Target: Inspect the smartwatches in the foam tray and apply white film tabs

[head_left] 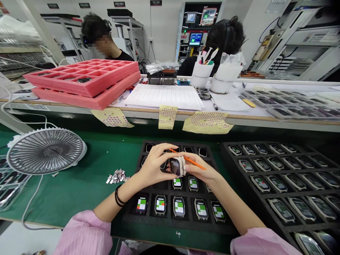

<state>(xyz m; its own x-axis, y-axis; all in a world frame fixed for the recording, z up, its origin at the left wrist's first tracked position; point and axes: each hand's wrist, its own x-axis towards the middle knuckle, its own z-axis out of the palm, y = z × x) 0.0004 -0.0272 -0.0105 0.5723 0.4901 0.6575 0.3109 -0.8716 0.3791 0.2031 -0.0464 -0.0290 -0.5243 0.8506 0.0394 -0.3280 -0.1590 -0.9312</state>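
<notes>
A smartwatch without a strap [175, 166], pale-cased with a dark lit screen, is raised above the black foam tray [183, 225]. My left hand [151, 164] pinches its left side between thumb and fingers. On the other side my right hand [200, 171] grips the watch's edge, with a thin orange stick [195, 162] also held in its fingers. Below, in the tray's front rows, lie watches with green, white and some red blocks on their screens, such as one watch [160, 204]. Watches in the back row, like the watch [203, 152], have dark screens. My hands hide part of the middle rows.
A second foam tray of watches [249, 193] stands on the right. Left are a round fan [50, 152] and a pile of small silvery pieces [117, 176]. The shelf ahead carries pink foam trays [87, 85], paper sheets [164, 96] and white cups [200, 74]. Two people sit beyond.
</notes>
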